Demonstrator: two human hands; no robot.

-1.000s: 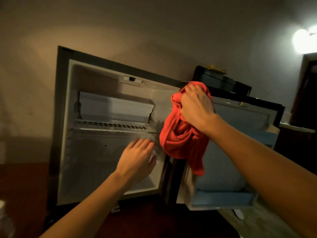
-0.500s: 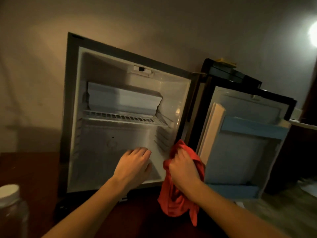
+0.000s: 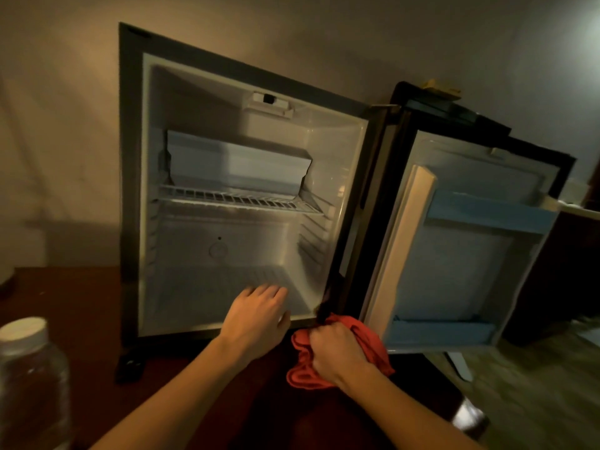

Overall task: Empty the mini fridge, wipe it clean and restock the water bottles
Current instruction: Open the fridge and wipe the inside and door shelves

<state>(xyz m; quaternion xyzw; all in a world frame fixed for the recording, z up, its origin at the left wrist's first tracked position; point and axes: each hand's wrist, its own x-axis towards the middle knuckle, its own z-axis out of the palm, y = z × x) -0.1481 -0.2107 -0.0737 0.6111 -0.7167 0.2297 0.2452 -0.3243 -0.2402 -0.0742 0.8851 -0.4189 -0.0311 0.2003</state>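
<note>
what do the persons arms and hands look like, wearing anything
Both forearms are bare as far as the frame shows: no sleeves or gloves in view. The left hand and right hand show no rings, and neither wrist carries a watch or band. The light is dim, so small marks cannot be told.
</note>
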